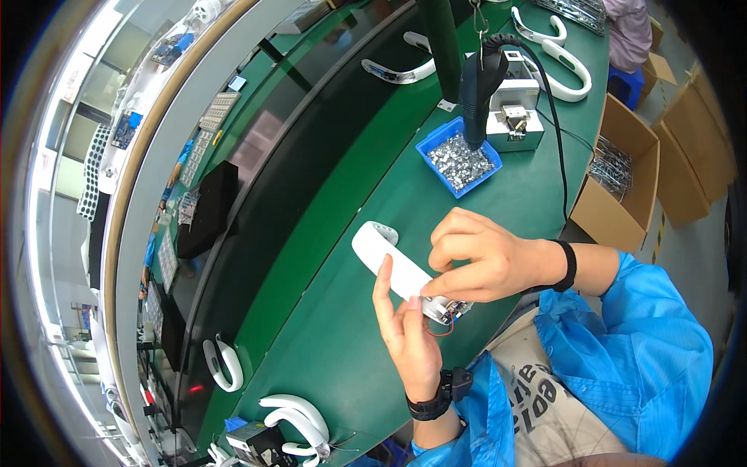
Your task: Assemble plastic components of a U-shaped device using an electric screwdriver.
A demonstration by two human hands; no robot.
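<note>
My left hand (pixel 408 331) holds a white curved plastic housing (pixel 381 253) from below, fingers along its side. My right hand (pixel 482 261) pinches the near end of that housing, where a small circuit part with a red wire (pixel 445 313) sticks out. Both hands are over the green workbench (pixel 342 311), close to my body. The housing's far end points up and to the left.
A blue tray of small metal parts (pixel 459 162) sits ahead, a black hanging power screwdriver (pixel 478 86) above it and a small fixture (pixel 515 117) beside it. More white curved housings (pixel 566 66) lie farther off and at the near left (pixel 296 416). Cardboard boxes (pixel 622 183) stand to the right.
</note>
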